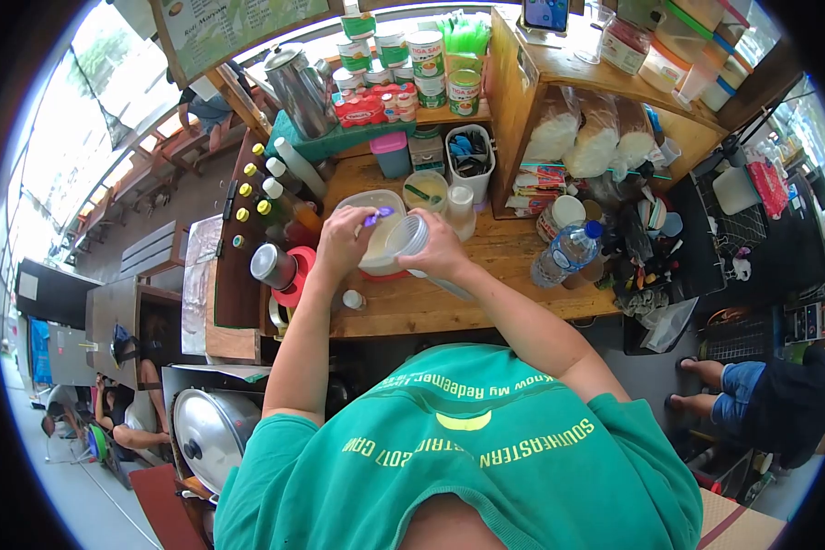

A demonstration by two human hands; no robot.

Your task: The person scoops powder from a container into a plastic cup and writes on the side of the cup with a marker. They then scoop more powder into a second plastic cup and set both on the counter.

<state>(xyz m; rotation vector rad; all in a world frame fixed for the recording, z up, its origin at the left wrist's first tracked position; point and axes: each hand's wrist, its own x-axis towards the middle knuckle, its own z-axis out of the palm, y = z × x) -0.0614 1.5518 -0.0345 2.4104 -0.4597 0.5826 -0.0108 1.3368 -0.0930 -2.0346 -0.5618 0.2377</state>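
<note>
My left hand point(341, 242) is closed in a pinch on a small purple utensil point(377, 216), held over the pale tub point(368, 198); how far the utensil reaches down I cannot tell. My right hand point(440, 246) is wrapped around a clear plastic cup point(407, 236), which I hold tipped over the right side of the same tub, near my left hand. The tub sits on the wooden counter point(403, 313) in front of me, partly hidden by my hands, so I cannot make out all of what it holds.

Just behind the cup stands a round container point(425, 192) with something green in it, and beside that a whitish, translucent vessel point(460, 213). Nearer to me, below my left wrist, a small white-topped bottle point(354, 300) is on the counter. Left of my left forearm is a clear jar point(273, 265) by a red object point(295, 280), with a row of capped bottles point(270, 213) beyond.

Well to the right of my right hand, a water bottle point(566, 255) with a blue cap stands tilted in my view. At the back are a white bin point(470, 167), a purple-lidded box point(391, 154), a metal pitcher point(300, 92) and stacked cans point(426, 55).
</note>
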